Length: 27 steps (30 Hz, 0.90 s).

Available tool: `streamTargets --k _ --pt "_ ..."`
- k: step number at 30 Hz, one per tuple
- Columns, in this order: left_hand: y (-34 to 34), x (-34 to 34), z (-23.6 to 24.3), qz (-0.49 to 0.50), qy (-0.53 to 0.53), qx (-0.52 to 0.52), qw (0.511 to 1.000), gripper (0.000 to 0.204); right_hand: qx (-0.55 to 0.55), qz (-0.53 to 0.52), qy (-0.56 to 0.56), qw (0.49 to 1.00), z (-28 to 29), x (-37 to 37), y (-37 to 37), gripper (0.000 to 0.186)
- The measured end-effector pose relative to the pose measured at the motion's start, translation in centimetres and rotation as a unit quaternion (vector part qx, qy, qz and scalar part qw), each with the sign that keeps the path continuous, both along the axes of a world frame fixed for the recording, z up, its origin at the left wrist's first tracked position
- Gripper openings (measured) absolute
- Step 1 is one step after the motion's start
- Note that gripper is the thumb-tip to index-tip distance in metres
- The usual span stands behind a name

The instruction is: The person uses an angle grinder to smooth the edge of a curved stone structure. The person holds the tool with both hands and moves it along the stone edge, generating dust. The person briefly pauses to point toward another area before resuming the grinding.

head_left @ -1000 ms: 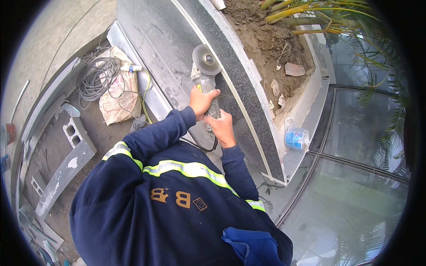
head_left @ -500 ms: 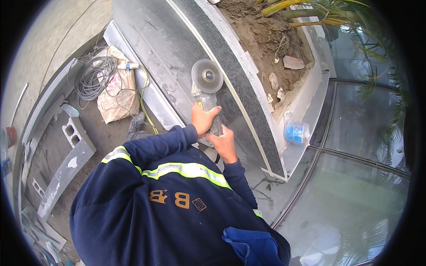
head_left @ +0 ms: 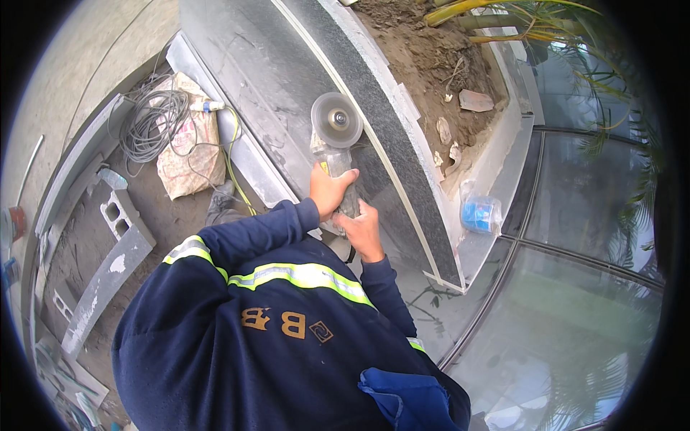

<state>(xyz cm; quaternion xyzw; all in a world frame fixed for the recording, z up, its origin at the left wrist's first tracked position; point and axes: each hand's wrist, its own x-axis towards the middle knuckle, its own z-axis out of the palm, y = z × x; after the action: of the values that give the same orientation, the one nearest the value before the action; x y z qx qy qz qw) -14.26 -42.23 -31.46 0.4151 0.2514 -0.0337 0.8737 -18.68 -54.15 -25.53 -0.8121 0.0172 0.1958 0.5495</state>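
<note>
An angle grinder (head_left: 333, 159) is held in both my hands, its round grey disc (head_left: 336, 120) turned up toward the view. My left hand (head_left: 330, 192) wraps round its body just behind the head. Lower down, my right hand (head_left: 363, 233) grips the rear part of the body, its fingers partly hidden. The disc lies over a dark polished stone slab (head_left: 280, 79), close beside a pale strip (head_left: 381, 159) that runs along the stone. Whether the disc touches the stone, or spins, I cannot tell.
On the left lie a coiled grey cable (head_left: 154, 126), a whitish sack (head_left: 190, 169) and a yellow-green cord (head_left: 233, 161). A hollow concrete block (head_left: 118, 215) stands below them. Right of the stone are a soil bed (head_left: 424, 65), a clear-and-blue plastic container (head_left: 480, 215) and glass panels (head_left: 575, 302).
The disc has shifted very slightly, up and to the right. Both hands keep the same hold on the grinder.
</note>
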Motion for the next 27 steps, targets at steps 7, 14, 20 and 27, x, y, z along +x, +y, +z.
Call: streamTargets --k 7,14,20,27 --pt "1.4 1.3 0.1 0.003 -0.004 -0.015 1.0 0.051 -0.014 0.009 -0.004 1.0 0.3 1.4 1.4 0.022" --pt "2.8 3.2 -0.6 0.002 -0.008 -0.026 1.0 0.052 -0.001 0.017 -0.012 1.0 0.3 3.2 2.8 0.022" --pt "3.9 4.6 -0.3 -0.002 -0.019 -0.022 1.0 0.04 0.035 0.001 0.0 0.999 -0.7 4.4 3.3 0.018" --pt "4.2 4.7 0.5 0.0 -0.024 -0.029 0.999 0.035 0.037 -0.003 -0.013 0.999 -0.2 4.6 3.5 0.018"
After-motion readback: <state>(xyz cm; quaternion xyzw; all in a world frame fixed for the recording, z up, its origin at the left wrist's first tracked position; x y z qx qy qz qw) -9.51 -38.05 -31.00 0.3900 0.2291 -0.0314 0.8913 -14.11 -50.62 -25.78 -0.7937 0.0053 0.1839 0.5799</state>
